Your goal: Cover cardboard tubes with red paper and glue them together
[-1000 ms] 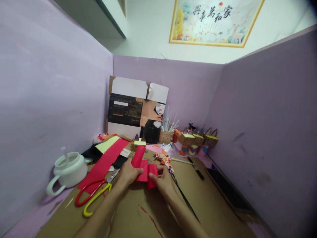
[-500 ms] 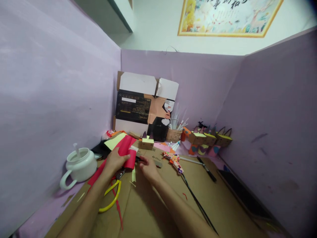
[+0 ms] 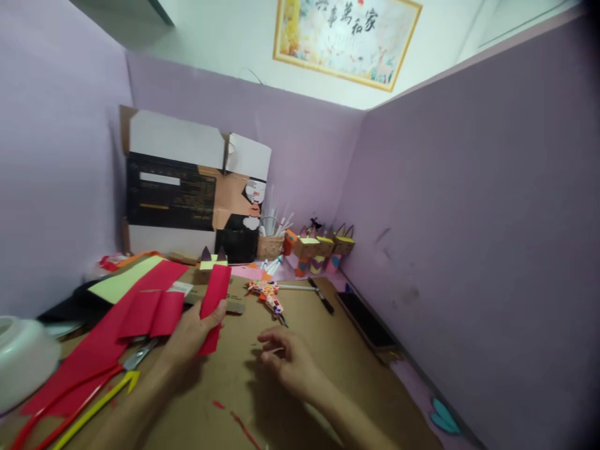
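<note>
My left hand (image 3: 190,334) grips a folded strip of red paper (image 3: 216,290), thumb across its front, above the cardboard mat. My right hand (image 3: 293,362) hovers to the right of it, fingers loosely curled and apart, holding nothing. Left of my left hand lie a bent piece of red paper (image 3: 167,314) and a long red sheet (image 3: 100,340). Red-handled scissors (image 3: 105,375) rest on that sheet, beside a yellow-handled tool (image 3: 96,409) partly hidden by my left forearm. A small cardboard box with pointed ears (image 3: 206,265) sits behind the strip.
A patterned glue gun (image 3: 267,294) lies ahead, with a black pen (image 3: 321,295) and a dark phone-like slab (image 3: 365,320) to its right. At the left edge stands a white pot (image 3: 28,356). Behind are a flattened box (image 3: 171,194), a basket (image 3: 270,247) and several eared boxes (image 3: 307,247).
The view has swung right. My left hand has lifted a red strip away from the other red paper. My right hand has drawn back from the dark-handled cutter and is now empty.
</note>
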A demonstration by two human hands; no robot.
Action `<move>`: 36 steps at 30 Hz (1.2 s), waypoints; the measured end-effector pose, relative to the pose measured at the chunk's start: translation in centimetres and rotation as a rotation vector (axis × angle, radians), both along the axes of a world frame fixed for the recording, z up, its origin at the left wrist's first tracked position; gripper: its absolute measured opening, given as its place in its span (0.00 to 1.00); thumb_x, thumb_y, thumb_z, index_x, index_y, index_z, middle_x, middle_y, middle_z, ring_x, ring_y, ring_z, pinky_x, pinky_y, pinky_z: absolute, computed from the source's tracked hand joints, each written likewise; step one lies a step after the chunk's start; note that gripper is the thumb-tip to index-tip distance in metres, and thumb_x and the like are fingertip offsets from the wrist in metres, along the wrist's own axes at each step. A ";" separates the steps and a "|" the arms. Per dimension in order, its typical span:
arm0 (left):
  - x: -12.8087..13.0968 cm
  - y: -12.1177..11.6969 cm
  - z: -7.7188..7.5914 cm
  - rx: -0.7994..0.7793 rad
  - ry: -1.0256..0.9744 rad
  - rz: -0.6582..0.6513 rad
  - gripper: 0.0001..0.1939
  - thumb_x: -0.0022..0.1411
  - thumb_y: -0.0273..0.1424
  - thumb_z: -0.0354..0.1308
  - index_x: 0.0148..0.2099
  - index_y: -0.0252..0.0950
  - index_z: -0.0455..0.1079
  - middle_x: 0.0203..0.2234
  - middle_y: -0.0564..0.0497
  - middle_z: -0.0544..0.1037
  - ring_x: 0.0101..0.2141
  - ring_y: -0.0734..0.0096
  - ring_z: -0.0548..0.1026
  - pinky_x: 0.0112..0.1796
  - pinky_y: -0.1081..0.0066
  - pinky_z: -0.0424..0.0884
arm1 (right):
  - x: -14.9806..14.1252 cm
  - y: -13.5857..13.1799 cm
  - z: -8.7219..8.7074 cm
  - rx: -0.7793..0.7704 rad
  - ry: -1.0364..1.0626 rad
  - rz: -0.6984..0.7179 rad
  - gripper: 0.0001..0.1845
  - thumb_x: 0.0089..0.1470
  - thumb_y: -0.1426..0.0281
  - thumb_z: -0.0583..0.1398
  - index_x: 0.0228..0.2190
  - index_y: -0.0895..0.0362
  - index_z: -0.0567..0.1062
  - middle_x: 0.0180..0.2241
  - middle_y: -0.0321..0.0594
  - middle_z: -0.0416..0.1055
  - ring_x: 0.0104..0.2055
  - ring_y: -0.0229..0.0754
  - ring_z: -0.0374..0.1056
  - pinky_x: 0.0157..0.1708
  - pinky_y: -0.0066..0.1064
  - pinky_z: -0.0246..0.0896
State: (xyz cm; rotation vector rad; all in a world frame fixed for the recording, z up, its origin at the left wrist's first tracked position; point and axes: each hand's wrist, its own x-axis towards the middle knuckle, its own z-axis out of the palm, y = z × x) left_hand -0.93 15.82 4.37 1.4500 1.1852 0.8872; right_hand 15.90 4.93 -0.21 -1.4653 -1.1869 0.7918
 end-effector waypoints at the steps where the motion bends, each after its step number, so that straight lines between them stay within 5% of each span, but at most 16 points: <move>1: 1.3 -0.7 -0.3 -0.051 -0.051 -0.036 0.25 0.41 0.53 0.60 0.28 0.36 0.63 0.16 0.54 0.71 0.16 0.70 0.68 0.18 0.71 0.64 | 1.6 -1.1 0.0 0.003 -0.035 -0.041 0.14 0.39 0.75 0.61 0.32 0.55 0.78 0.34 0.41 0.75 0.34 0.43 0.70 0.35 0.33 0.64; 8: 4.9 -3.1 -2.3 -0.297 -0.310 -0.174 0.24 0.40 0.49 0.63 0.31 0.35 0.63 0.18 0.55 0.70 0.17 0.73 0.68 0.18 0.73 0.65 | 12.2 -4.6 1.2 -0.028 -0.210 -0.341 0.09 0.39 0.72 0.60 0.27 0.57 0.78 0.27 0.42 0.76 0.31 0.47 0.70 0.35 0.39 0.62; 12: 4.3 -2.6 -3.5 -0.380 -0.434 -0.177 0.23 0.42 0.49 0.64 0.30 0.34 0.65 0.16 0.54 0.71 0.16 0.74 0.68 0.17 0.75 0.64 | 14.5 -3.7 2.8 0.004 -0.244 -0.399 0.08 0.39 0.71 0.60 0.26 0.57 0.78 0.26 0.42 0.76 0.30 0.48 0.70 0.36 0.40 0.61; 17: 3.7 -3.0 -3.5 -0.332 -0.502 -0.121 0.22 0.42 0.44 0.67 0.32 0.34 0.66 0.21 0.54 0.74 0.19 0.75 0.70 0.19 0.76 0.65 | 10.7 -1.5 3.9 0.070 -0.154 -0.276 0.10 0.42 0.64 0.61 0.27 0.56 0.78 0.29 0.42 0.77 0.34 0.49 0.72 0.37 0.39 0.64; 24: 3.9 -4.4 -3.5 -0.441 -0.628 -0.263 0.21 0.47 0.44 0.65 0.34 0.33 0.66 0.22 0.51 0.75 0.18 0.75 0.70 0.20 0.75 0.66 | 2.5 2.3 4.6 0.046 0.438 0.137 0.28 0.35 0.57 0.69 0.40 0.56 0.76 0.41 0.46 0.76 0.44 0.49 0.70 0.43 0.39 0.62; 28: 4.1 -4.9 -3.9 -0.501 -0.590 -0.335 0.21 0.48 0.46 0.63 0.35 0.33 0.65 0.21 0.49 0.76 0.17 0.72 0.71 0.20 0.72 0.67 | 0.7 3.8 3.9 0.039 0.632 0.355 0.25 0.39 0.59 0.68 0.39 0.58 0.74 0.37 0.44 0.75 0.34 0.41 0.71 0.32 0.29 0.64; 31: 4.1 -4.7 -4.3 -0.488 -0.542 -0.404 0.24 0.45 0.45 0.65 0.38 0.33 0.66 0.24 0.48 0.77 0.23 0.69 0.73 0.25 0.71 0.67 | 0.3 4.1 2.7 0.028 0.735 0.339 0.22 0.39 0.61 0.68 0.36 0.59 0.73 0.31 0.42 0.75 0.28 0.39 0.69 0.28 0.28 0.63; 36: 4.1 -4.0 -5.0 -0.250 -0.393 -0.472 0.30 0.41 0.47 0.67 0.41 0.31 0.67 0.25 0.49 0.75 0.25 0.70 0.71 0.25 0.73 0.65 | -0.1 4.0 1.3 0.078 0.764 0.232 0.24 0.36 0.62 0.70 0.35 0.60 0.73 0.32 0.43 0.75 0.32 0.40 0.69 0.33 0.29 0.64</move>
